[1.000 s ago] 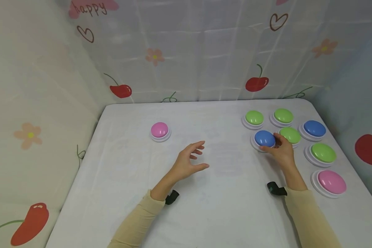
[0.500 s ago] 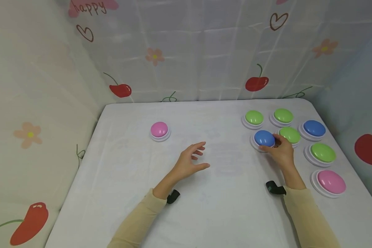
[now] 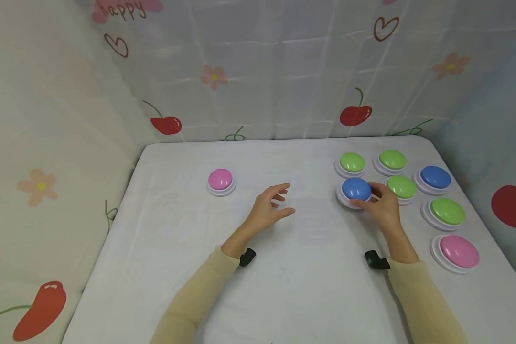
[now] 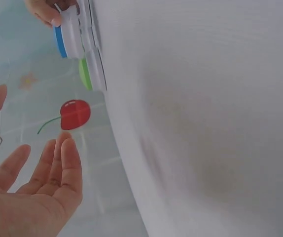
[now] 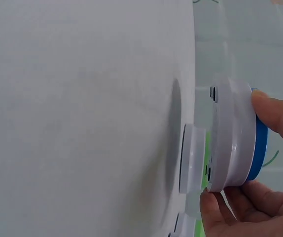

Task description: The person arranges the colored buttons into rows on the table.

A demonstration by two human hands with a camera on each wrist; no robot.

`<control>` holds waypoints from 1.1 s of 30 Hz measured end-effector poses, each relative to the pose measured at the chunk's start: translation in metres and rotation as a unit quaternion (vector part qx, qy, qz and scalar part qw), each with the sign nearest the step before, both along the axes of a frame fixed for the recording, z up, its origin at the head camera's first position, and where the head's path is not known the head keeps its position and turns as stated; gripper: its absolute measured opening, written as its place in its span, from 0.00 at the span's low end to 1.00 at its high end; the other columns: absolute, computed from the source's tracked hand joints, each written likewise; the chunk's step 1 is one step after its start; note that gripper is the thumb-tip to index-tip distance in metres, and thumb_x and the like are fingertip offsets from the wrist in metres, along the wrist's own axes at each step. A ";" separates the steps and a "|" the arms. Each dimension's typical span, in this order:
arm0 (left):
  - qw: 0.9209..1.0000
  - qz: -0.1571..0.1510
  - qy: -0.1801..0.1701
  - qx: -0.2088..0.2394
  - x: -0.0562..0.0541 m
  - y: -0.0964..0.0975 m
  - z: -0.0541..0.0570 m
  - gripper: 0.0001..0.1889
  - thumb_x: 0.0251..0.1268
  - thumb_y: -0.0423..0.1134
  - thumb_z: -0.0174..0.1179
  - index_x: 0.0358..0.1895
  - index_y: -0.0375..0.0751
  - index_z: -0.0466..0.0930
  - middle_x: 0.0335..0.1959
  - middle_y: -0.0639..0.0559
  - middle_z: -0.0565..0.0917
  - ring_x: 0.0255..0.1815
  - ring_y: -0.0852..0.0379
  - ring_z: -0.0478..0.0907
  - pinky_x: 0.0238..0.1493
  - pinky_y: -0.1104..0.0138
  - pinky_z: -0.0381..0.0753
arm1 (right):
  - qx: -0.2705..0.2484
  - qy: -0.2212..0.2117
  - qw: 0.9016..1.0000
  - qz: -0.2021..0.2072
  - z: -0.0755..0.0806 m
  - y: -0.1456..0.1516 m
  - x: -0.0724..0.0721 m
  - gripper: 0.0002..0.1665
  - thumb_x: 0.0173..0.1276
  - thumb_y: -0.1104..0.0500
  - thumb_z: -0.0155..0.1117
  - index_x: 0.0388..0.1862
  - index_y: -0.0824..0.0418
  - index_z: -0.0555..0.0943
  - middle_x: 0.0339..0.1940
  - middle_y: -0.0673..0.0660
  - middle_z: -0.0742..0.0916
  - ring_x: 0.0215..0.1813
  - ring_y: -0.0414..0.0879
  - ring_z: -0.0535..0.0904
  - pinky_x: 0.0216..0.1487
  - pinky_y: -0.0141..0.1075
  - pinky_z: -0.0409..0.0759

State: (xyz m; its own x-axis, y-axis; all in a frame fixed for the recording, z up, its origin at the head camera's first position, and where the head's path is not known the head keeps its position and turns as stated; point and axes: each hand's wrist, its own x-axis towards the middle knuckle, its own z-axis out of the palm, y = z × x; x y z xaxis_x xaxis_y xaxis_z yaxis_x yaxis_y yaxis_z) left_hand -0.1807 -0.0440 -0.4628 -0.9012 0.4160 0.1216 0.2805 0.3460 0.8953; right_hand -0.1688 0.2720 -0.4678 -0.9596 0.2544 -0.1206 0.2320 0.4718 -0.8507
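My right hand (image 3: 383,206) grips a blue push button (image 3: 356,189) with a round white base, thumb on the near side and fingers on the far side. In the right wrist view the white base (image 5: 232,138) is lifted off the table, with its shadow on the cloth beneath. My left hand (image 3: 265,209) hovers over the middle of the table, fingers spread and thumb apart, holding nothing. The left wrist view shows its fingers (image 4: 57,173) loosely bent. A pink button (image 3: 220,180) stands farther back on the left.
Green buttons (image 3: 352,163) (image 3: 392,160) stand behind the held one, with a third green button (image 3: 401,187) just right of it. Farther right are another blue button (image 3: 435,177), a green one (image 3: 448,211) and a pink one (image 3: 459,252). Printed curtains (image 3: 284,71) border the white table (image 3: 309,286).
The right hand has lifted the blue button and shifted it left, away from the green button beside it. The left hand has moved slightly forward and right.
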 end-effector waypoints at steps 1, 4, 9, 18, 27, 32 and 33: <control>1.000 0.004 -0.002 0.001 -0.003 0.002 0.000 0.34 0.58 0.36 0.70 0.69 0.42 0.69 0.59 0.37 0.77 0.55 0.43 0.78 0.55 0.54 0.81 | -0.004 0.003 1.000 0.006 0.001 -0.004 0.000 0.50 0.58 0.58 0.75 0.74 0.68 0.60 0.73 0.70 0.68 0.72 0.64 0.65 0.71 0.54 0.67; 1.000 0.012 -0.010 0.007 -0.011 0.008 0.001 0.34 0.58 0.36 0.69 0.69 0.43 0.69 0.60 0.37 0.77 0.56 0.43 0.78 0.56 0.55 0.81 | -0.013 0.014 1.000 0.025 0.005 -0.016 -0.001 0.49 0.57 0.59 0.75 0.74 0.67 0.61 0.73 0.68 0.69 0.72 0.63 0.65 0.72 0.53 0.67; 1.000 0.021 -0.015 0.003 -0.020 0.015 0.001 0.34 0.59 0.38 0.70 0.69 0.43 0.69 0.61 0.37 0.76 0.56 0.44 0.77 0.56 0.59 0.81 | -0.021 0.033 0.997 0.065 0.011 -0.038 -0.005 0.48 0.56 0.60 0.76 0.73 0.68 0.62 0.71 0.68 0.70 0.72 0.62 0.66 0.72 0.52 0.67; 0.999 0.049 -0.022 0.003 -0.026 0.015 -0.001 0.33 0.58 0.38 0.70 0.68 0.44 0.70 0.61 0.38 0.76 0.56 0.46 0.78 0.55 0.61 0.82 | -0.030 0.071 0.988 0.134 0.017 -0.078 -0.013 0.45 0.54 0.64 0.76 0.69 0.69 0.66 0.69 0.68 0.73 0.71 0.62 0.67 0.71 0.52 0.68; 0.996 0.077 -0.041 0.029 -0.028 0.000 -0.001 0.34 0.55 0.36 0.72 0.68 0.45 0.72 0.61 0.43 0.76 0.58 0.47 0.76 0.56 0.61 0.82 | -0.038 0.089 0.978 0.183 0.018 -0.116 -0.025 0.45 0.51 0.64 0.79 0.68 0.68 0.68 0.67 0.66 0.74 0.69 0.60 0.69 0.70 0.50 0.71; 0.992 0.107 -0.044 0.040 -0.030 -0.015 -0.002 0.32 0.54 0.37 0.73 0.65 0.44 0.74 0.60 0.45 0.76 0.58 0.48 0.75 0.58 0.59 0.80 | -0.038 0.089 0.976 0.194 0.019 -0.134 -0.036 0.45 0.51 0.64 0.79 0.68 0.67 0.69 0.67 0.65 0.74 0.70 0.58 0.69 0.71 0.48 0.71; 0.992 0.114 -0.044 0.040 -0.031 -0.018 -0.002 0.32 0.54 0.37 0.73 0.65 0.44 0.75 0.60 0.46 0.77 0.58 0.49 0.75 0.59 0.58 0.80 | -0.040 0.089 0.976 0.196 0.019 -0.138 -0.039 0.45 0.51 0.64 0.79 0.68 0.67 0.69 0.67 0.64 0.74 0.70 0.58 0.69 0.71 0.48 0.71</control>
